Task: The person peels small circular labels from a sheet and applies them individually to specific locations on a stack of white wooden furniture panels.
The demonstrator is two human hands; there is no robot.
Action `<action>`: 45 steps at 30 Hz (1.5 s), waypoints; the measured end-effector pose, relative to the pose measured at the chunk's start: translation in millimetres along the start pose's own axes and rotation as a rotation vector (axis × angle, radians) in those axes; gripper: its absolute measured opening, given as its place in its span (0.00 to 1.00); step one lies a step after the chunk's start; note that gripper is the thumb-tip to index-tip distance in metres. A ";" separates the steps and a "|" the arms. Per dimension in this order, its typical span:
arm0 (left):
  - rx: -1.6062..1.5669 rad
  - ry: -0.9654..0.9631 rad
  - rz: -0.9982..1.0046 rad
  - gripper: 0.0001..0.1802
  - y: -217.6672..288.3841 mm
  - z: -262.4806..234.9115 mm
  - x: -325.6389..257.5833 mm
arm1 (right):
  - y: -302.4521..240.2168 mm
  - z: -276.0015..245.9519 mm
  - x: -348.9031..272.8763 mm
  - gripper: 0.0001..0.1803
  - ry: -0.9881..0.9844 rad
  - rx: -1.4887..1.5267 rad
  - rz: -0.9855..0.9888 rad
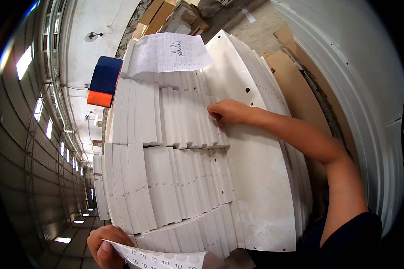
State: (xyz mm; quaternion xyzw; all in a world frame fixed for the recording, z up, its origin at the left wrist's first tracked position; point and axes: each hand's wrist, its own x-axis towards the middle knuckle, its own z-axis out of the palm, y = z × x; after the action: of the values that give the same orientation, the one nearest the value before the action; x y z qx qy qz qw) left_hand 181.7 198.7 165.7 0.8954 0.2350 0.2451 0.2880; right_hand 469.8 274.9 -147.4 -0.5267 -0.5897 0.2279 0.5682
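My right hand (227, 112) reaches in from the right, its fingertips curled onto the edge of a row of narrow white panels (179, 119) stacked on edge. My left hand (107, 244) at the bottom edge grips a white sticker sheet (166, 258) of round labels. More rows of white panels (166, 193) stand below, some bearing small round labels. A wide white board (260, 179) with drilled holes lies under my right forearm.
A paper form sheet (170, 53) lies on top of the panel stack. A blue and orange block (104, 80) sits at the upper left. Brown cardboard (300, 94) leans at the right beside a white wall panel (359, 80). A warehouse roof and windows curve along the left.
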 end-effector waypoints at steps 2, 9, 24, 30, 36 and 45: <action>0.003 0.030 -0.048 0.17 0.9 -1.1 -1.0 | 1.6 1.7 1.0 0.06 0.006 -0.038 -0.019; 0.013 0.087 -0.005 0.19 -2.3 -4.8 0.0 | -2.0 -3.7 -4.8 0.09 -0.096 0.185 0.035; 0.032 0.013 0.040 0.18 0.3 3.1 -1.4 | -4.8 5.7 -2.3 0.08 -0.119 0.031 -0.043; 0.041 0.035 -0.028 0.18 -2.0 -0.6 0.7 | -17.8 -5.4 -3.4 0.15 -0.191 0.335 0.154; 0.016 0.018 -0.011 0.17 0.0 1.4 0.3 | 5.0 -11.7 3.2 0.18 -0.151 0.388 0.090; 0.026 0.049 -0.019 0.18 0.4 0.1 -0.3 | 8.7 -10.7 2.4 0.20 -0.187 0.454 0.077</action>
State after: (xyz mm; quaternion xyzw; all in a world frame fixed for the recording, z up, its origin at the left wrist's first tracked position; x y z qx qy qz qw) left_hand 181.7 198.2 165.8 0.8907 0.2535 0.2609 0.2727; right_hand 483.2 276.5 -151.2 -0.3841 -0.5530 0.4237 0.6059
